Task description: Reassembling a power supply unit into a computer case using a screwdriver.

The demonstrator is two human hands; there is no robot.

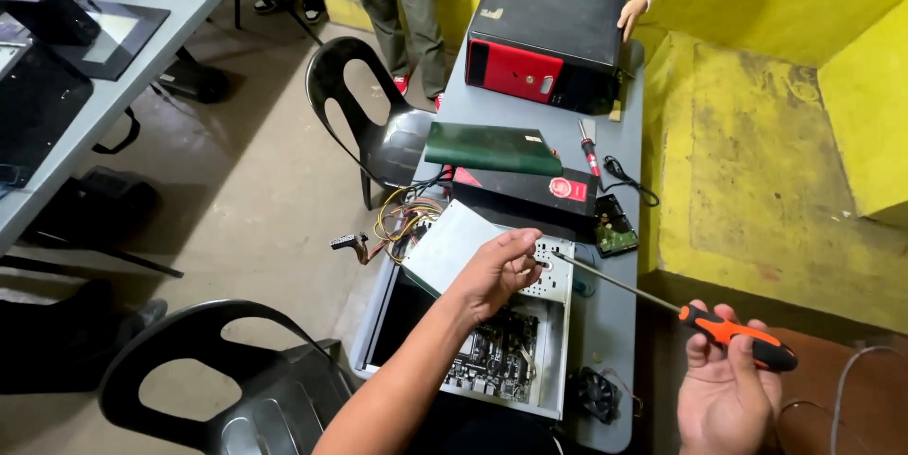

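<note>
At lower right, the long screwdriver (728,330) has an orange and black handle and a silver shaft. The open computer case (558,341) at lower centre is pale grey metal, with yellow, red and black wires (402,220) beside it. Above it lie a dark green flat book (492,148) and a black box with a round red sticker (525,188). The upper tower case (544,34) is black with a red front. The desk (610,313) is grey; the wall (757,86) is yellow.

A: Where does the open computer case (473,341) sit?
B: On the near end of the table (615,323), with the closed tower (547,39) at the far end.
A: Between them?
B: A folder (492,148) on a box (530,190); a hard drive (615,228) lies right of the box.
</note>
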